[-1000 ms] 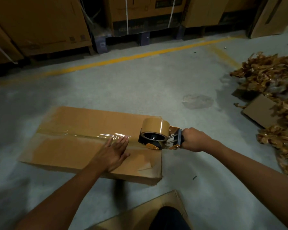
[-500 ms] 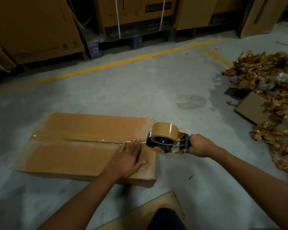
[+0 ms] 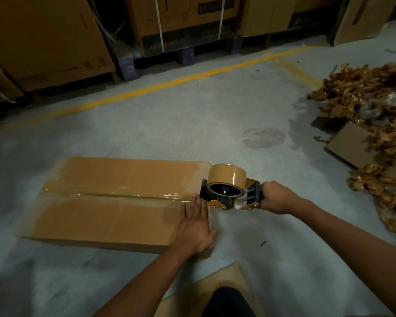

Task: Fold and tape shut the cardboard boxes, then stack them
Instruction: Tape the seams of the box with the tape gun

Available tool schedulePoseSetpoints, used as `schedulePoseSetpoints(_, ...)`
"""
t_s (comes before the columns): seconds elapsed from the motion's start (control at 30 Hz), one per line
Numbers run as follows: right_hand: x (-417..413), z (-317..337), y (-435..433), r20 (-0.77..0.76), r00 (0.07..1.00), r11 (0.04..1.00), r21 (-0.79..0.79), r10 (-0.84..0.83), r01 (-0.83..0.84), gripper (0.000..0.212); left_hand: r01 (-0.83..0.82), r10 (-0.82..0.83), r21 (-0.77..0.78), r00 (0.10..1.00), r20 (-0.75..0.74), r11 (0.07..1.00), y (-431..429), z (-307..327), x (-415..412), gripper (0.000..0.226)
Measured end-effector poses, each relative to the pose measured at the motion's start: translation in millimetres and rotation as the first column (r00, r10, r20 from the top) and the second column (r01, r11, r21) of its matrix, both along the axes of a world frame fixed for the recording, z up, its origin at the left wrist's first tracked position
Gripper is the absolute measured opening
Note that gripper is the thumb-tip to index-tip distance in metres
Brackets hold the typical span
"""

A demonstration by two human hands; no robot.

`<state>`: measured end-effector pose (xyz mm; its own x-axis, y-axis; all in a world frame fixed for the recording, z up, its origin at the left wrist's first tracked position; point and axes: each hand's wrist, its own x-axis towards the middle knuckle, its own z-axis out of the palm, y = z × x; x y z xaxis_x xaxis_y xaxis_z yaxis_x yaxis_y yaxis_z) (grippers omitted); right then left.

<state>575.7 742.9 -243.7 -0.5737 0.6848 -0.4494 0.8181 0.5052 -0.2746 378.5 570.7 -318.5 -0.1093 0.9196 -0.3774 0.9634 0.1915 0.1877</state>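
Brown cardboard box (image 3: pixel 105 216) lies flat on the grey concrete floor (image 3: pixel 192 124), long side across the view. A glossy strip of tape (image 3: pixel 114 195) runs along its centre seam all the way to the right-hand end. Left hand (image 3: pixel 196 227) is down flat on that end, fingers straight and together, pressing the flap, thumb over the edge. Right hand (image 3: pixel 276 197) is clenched round the handle of the tape dispenser (image 3: pixel 226 191), brown roll on top, its front sitting at the box's right edge where the seam ends. Off to the right, a heap of crumpled brown scraps (image 3: pixel 364 106) with a cardboard piece (image 3: pixel 350 145) among it. Big cartons (image 3: pixel 44 42) line the back behind a yellow floor line (image 3: pixel 169 84). Another cardboard sheet (image 3: pixel 215 280) lies at the bottom edge.
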Motion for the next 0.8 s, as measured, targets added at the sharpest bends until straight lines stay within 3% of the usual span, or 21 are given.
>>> schedulePoseSetpoints(0.27,33,-22,0,-0.022,0.995,0.992,-0.081,-0.097,0.095,0.021,0.014,-0.014,0.036,1.000,-0.007,0.999,-1,-2,-1,0.093)
schedulePoseSetpoints(0.43,25,-38,-5,-0.125,0.949,0.908,-0.351,-0.289,0.230,0.011,0.127,-0.121,0.076,0.990,-0.076,0.989,9,-1,-5,0.093)
schedulePoseSetpoints(0.53,24,-45,-4,-0.139,0.924,0.859,-0.437,-0.356,0.266,0.018,0.178,-0.170,0.073,0.980,-0.106,0.981,16,-2,-10,0.093)
schedulePoseSetpoints(0.8,33,-71,-3,-0.106,0.902,0.857,-0.373,-0.419,0.355,0.016,0.180,-0.173,0.136,0.983,-0.067,0.974,11,-10,-13,0.092)
